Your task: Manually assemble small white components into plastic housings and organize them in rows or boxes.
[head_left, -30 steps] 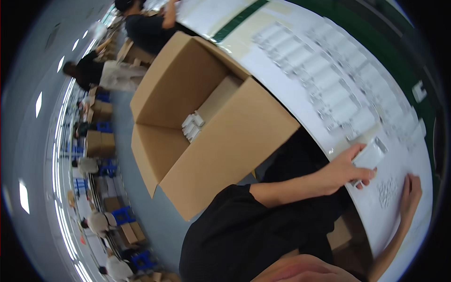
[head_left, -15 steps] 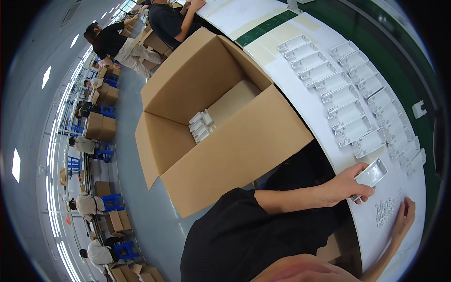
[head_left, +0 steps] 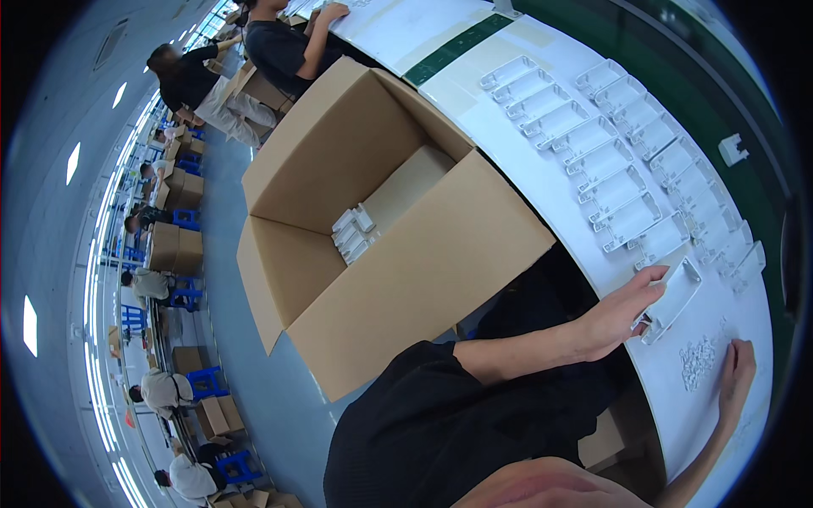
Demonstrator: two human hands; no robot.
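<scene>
My left hand (head_left: 622,313) is closed on a white plastic housing (head_left: 675,296), a shallow rectangular shell, gripping its side and tilting it above the table. Below it on the tabletop lies a small pile of tiny, pale parts (head_left: 698,362), too small to name. Beside that pile, on its right, my right hand (head_left: 738,372) rests at the table with its fingers loosely bent and nothing visible in them. Farther along the table, more white housings (head_left: 611,178) like the held one lie in two slanting rows, hollow side up.
A large open cardboard box (head_left: 423,288) stands left of the white table (head_left: 542,212), several white pieces (head_left: 351,233) inside it. A green strip (head_left: 457,49) crosses the table's far part. Co-workers (head_left: 284,46) stand beyond the box; others sit among boxes at far left.
My left hand has turned the housing to a steeper tilt and shifted slightly up and left in view. My right hand's fingers have drawn closer together beside the pile.
</scene>
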